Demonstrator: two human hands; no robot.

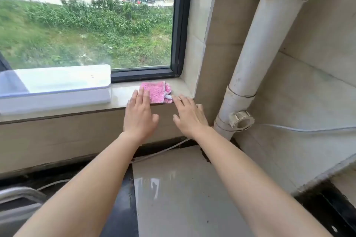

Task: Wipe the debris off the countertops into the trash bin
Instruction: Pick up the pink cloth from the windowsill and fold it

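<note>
A: Where is the pink cloth (155, 92) seen?

B: It is laid flat on the stone window ledge (119, 100), at twelve o'clock from the two hands, just right of the clear plastic container (55, 88) and near the ledge's right end by the wall.

A: How is it oriented?

B: It is folded into a rough rectangle. Its long axis is run along the ledge, from nine o'clock to three o'clock, with a small pale tag shown at its right front corner.

A: And the hands?

B: The left hand (139, 114) is spread open, palm down, its fingertips laid on the cloth's left edge. The right hand (189, 115) is also opened flat, fingers apart, its fingertips reached to the cloth's right front corner. Nothing is gripped by either.

A: What is at three o'clock?

B: A white drain pipe (256, 48) is seen against the tiled wall.
</note>
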